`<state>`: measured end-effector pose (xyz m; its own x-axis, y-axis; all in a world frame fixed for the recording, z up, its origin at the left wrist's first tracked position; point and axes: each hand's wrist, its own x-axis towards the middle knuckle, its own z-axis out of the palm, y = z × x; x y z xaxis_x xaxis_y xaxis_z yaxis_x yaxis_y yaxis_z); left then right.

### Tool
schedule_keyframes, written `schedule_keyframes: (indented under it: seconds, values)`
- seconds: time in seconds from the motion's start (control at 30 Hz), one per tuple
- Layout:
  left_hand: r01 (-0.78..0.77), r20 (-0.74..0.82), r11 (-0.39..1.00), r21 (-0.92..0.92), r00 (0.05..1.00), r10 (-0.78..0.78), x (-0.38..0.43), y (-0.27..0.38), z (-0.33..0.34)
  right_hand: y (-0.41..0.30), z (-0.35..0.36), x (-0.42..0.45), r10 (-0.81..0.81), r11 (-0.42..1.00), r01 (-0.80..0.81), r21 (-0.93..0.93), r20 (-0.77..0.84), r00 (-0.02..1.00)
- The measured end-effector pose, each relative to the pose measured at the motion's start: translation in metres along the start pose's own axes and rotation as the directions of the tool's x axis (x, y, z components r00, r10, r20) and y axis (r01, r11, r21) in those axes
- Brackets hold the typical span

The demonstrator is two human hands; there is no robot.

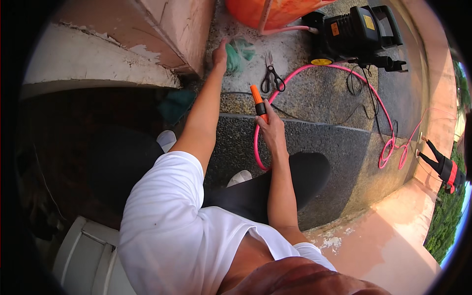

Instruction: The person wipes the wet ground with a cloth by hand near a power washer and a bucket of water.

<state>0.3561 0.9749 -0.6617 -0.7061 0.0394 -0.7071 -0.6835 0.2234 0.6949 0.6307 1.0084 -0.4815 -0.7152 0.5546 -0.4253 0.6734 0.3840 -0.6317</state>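
My left hand (220,55) is closed against a crumpled green plastic bag (235,58) by the wall corner; its fingertips are hidden. In my right hand (272,127) is an orange hose nozzle (257,96) with a black band, its tip pointing away from me. A pink hose (306,68) curves behind this hand and loops beside my leg; whether it joins the nozzle is hidden. Scissors with black handles (271,73) lie on the concrete between the bag and the nozzle, blades slightly apart.
A black pressure washer (354,35) with a yellow wheel stands at the upper right, beside an orange container (273,13). Thin black cable (306,120) crosses the floor. A pink wall (177,33) rises at the left. Another person (448,169) is at the far right.
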Motion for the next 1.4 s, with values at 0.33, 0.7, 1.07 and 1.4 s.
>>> schedule_keyframes:
  seconds: [0.33,0.7,1.07,1.4]
  values:
    - [-0.544,0.384,0.65,0.53,0.838,0.389,0.037,-0.006,-0.032,-0.001,0.002,0.002,0.019,0.997,-0.023,0.069,0.063,0.998]
    - [-0.28,0.057,0.583,0.763,0.927,0.371,0.0,-0.051,0.002,0.026,0.009,0.002,-0.027,0.999,0.028,-0.034,0.033,0.999]
    - [-0.818,0.562,0.435,0.376,0.575,0.595,-0.1,0.12,-0.008,0.036,0.004,0.008,-0.061,0.998,0.058,-0.029,-0.08,0.995]
    - [-0.891,0.657,0.454,-0.014,0.334,0.676,-0.197,0.186,-0.072,0.01,-0.006,0.0,0.058,0.988,-0.056,0.142,-0.012,0.998]
